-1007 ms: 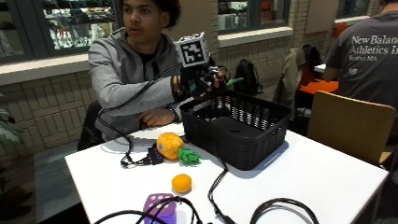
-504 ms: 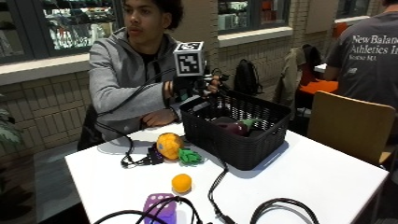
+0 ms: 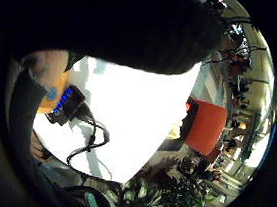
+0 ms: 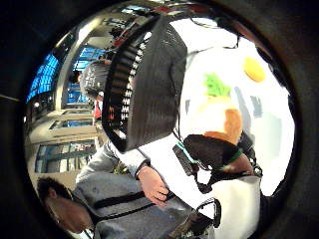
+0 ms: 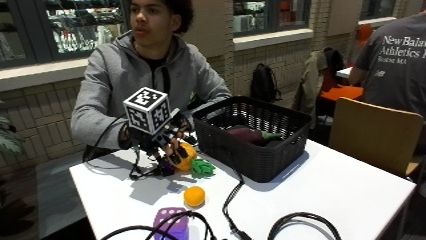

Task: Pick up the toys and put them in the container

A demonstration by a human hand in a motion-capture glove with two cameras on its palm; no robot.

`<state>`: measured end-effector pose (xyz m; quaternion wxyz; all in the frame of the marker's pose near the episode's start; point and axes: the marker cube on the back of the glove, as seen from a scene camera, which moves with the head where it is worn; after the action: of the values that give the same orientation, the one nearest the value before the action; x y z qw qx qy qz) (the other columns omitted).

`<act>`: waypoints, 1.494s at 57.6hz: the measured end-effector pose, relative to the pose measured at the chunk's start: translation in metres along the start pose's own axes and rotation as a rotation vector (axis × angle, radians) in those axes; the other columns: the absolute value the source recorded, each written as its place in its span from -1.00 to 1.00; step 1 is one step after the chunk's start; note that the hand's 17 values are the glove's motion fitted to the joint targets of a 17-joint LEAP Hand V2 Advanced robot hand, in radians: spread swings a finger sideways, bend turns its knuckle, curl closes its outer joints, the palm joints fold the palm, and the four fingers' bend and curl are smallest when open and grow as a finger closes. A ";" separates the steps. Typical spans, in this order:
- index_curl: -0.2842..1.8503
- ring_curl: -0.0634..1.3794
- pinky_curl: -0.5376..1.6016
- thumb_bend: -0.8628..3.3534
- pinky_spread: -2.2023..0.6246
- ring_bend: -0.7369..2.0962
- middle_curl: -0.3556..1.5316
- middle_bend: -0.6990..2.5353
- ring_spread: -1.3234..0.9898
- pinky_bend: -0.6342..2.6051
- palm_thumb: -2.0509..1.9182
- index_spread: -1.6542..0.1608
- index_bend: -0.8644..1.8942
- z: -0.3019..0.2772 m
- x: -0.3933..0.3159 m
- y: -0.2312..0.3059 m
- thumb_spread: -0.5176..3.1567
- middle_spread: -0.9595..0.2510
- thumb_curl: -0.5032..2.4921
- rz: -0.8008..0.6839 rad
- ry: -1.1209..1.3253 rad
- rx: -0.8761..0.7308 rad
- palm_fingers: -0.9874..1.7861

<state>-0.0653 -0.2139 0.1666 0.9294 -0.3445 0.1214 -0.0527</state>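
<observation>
The gloved right hand point(image 5: 170, 145) hovers at the toy pineapple point(image 5: 185, 156), fingers spread around it and curling in, nothing lifted yet; this looks like the grasp step. The pineapple lies on the white table point(image 5: 333, 185), at about nine o'clock from the black basket point(image 5: 256, 132), just beside its wall. Next comes closing on it, lifting over the rim and releasing beside the toy eggplant point(image 5: 247, 135) inside. Cables point(image 5: 229, 205) snake at six o'clock, an orange ball point(image 5: 194, 196) and a purple toy point(image 5: 170, 222) wait nearer; the basket wall needs clearing.
</observation>
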 end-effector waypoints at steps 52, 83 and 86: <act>-0.48 -0.44 -0.17 -0.60 0.56 -0.01 -0.07 -0.43 0.06 0.09 0.11 0.52 -0.29 0.055 -0.022 0.002 -0.03 0.66 -0.44 -0.109 0.048 -0.189 -0.33; -0.35 -0.28 -0.16 -0.47 0.36 0.26 -0.15 -0.38 -0.05 0.10 0.40 0.56 -0.10 0.010 -0.038 -0.036 -0.01 0.44 -0.33 -0.106 -0.113 0.107 0.23; -0.33 -0.24 -0.14 -0.47 0.35 0.28 -0.13 -0.37 -0.07 0.11 0.41 0.57 -0.11 -0.007 -0.045 -0.034 -0.03 0.39 -0.31 -0.122 -0.087 0.143 0.22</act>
<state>-0.1113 -0.2361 0.1925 0.9511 -0.2860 0.0554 -0.1028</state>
